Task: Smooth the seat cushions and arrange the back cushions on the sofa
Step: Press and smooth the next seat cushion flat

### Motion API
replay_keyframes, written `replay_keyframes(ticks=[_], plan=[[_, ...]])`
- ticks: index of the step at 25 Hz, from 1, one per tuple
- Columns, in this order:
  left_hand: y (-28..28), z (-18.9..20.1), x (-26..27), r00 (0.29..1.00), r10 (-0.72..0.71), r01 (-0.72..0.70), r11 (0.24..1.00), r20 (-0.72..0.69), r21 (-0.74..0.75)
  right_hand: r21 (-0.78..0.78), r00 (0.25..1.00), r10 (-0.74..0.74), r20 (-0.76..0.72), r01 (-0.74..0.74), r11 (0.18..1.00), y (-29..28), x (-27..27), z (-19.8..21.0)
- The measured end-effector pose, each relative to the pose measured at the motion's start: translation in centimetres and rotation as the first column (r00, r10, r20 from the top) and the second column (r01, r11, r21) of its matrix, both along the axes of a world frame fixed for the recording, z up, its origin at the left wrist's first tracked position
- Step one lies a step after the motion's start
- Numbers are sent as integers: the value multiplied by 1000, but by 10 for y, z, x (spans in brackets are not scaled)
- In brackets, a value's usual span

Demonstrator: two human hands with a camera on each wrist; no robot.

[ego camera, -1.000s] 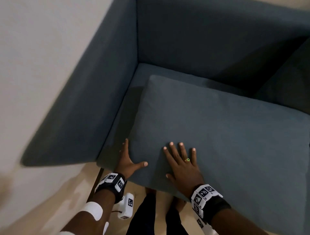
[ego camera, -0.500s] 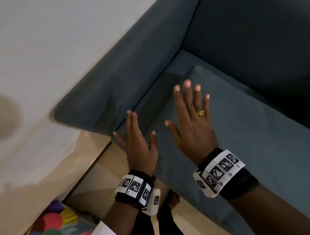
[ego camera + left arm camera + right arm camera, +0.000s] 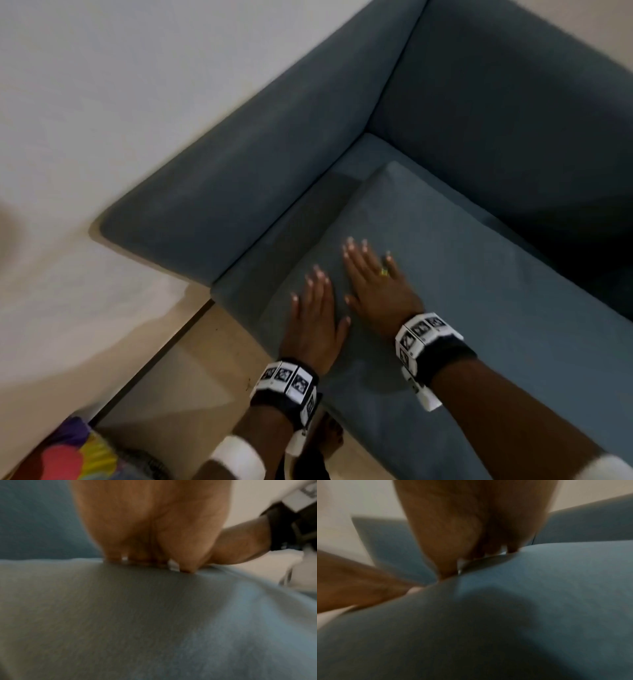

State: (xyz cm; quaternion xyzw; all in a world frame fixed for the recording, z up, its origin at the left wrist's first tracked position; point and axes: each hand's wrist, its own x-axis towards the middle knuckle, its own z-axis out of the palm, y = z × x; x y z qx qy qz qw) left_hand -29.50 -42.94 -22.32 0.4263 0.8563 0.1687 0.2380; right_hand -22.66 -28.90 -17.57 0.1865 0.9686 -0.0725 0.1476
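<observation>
While both my hands lie flat on the cushion (image 3: 462, 308), I judge it soft and light: the blue fabric dips under my palms and rises in a plump swell just ahead of the fingertips in both wrist views. It should give readily under a flat press and slide easily over the sofa's seat base (image 3: 260, 260). To move it rather than smooth it, I would take it by the front edge below my wrists, or by the corner just beyond my fingertips, where the filling thins.

My left hand (image 3: 313, 322) is spread open, fingers straight and close together, thumb splayed toward the other hand, palm down on the cushion's near left part. My right hand (image 3: 376, 287) is open too, fingers long and slightly fanned, a ring on one, pressing the fabric just beside the left and a little further forward. Neither holds anything; they only press. The two sit close together but not touching, so far as I can tell.

The cushion lies on the seat, its far corner ahead of my fingers, short of the armrest (image 3: 239, 178) to my left and the backrest (image 3: 513, 120) beyond.
</observation>
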Motion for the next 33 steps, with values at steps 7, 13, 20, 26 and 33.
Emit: replay_keyframes(ticks=[7,13,20,26,33], plan=[[46,26,-4,999,-39,36,995,37,88,-54,994,-97,-52,94,994,61,15,23],[137,34,-38,998,18,-25,994,62,110,-40,904,-326,-275,328,944,127,8,32],[222,30,-79,966,-257,258,966,-19,3,-112,893,-400,-208,384,916,182,15,18],[266,20,-58,886,-462,461,870,41,-173,-190,896,-435,92,445,875,203,33,0],[285,13,-21,857,-513,509,833,44,-215,-252,798,-582,159,602,758,212,102,-5]])
